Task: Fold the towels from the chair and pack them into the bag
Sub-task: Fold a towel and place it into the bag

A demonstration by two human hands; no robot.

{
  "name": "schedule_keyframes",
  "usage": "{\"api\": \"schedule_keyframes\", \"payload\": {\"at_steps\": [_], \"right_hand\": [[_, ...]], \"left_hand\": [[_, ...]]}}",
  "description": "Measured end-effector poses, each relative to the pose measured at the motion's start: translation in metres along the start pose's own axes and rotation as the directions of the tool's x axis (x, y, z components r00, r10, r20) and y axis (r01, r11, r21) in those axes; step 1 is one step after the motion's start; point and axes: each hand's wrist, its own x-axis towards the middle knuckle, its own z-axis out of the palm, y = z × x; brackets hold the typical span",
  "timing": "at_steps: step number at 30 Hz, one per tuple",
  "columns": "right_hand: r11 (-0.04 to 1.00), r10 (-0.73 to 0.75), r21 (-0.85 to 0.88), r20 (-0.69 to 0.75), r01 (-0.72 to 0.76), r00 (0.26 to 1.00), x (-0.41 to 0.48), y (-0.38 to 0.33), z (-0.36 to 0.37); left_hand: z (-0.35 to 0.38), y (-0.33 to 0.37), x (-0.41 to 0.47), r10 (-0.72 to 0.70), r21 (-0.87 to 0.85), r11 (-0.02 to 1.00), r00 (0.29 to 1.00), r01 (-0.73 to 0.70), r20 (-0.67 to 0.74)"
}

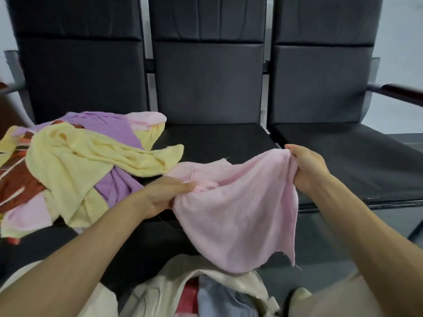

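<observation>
The pink towel (pixel 240 213) stretches sideways between the left hand (pixel 167 195) and right hand (pixel 307 170), both pinching its top edge (bag (pixel 158 294) sits right below).

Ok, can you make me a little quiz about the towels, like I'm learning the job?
1. True or false: the left hand and the right hand both grip the pink towel.
2. Which colour is missing from the towel pile on the chair? A yellow, B purple, C green.
3. Fill in: the cream bag sits ___ the pink towel in the picture.
Key: 1 true; 2 C; 3 below.
</observation>
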Motion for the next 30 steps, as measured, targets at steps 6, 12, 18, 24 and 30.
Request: {"api": "schedule_keyframes", "payload": {"at_steps": [6,12,18,24,30], "right_hand": [[0.982,-0.089,-0.16,0.103,0.105,0.991,0.004,0.004,-0.001],[0.856,-0.259,-0.41,0.19,0.316,0.947,-0.009,0.007,0.01],[0.582,-0.364,-0.656,0.32,0.481,0.875,-0.018,0.015,0.02],[0.426,-0.303,-0.714,0.467,0.556,0.831,-0.019,0.016,0.023],[0.672,-0.15,-0.537,0.576,0.51,0.804,-0.031,-0.003,0.018]], "left_hand": [[-0.042,0.012,-0.001,0.14,-0.216,0.95,0.926,-0.225,-0.35],[-0.069,0.014,-0.022,0.268,0.085,0.962,0.834,-0.26,-0.482],[-0.083,0.009,-0.033,0.418,0.531,0.843,0.727,-0.086,-0.545],[-0.093,0.014,-0.032,0.256,0.119,0.964,0.712,-0.237,-0.654],[-0.09,0.021,-0.041,0.003,-0.363,0.9,0.834,-0.243,-0.551]]}}
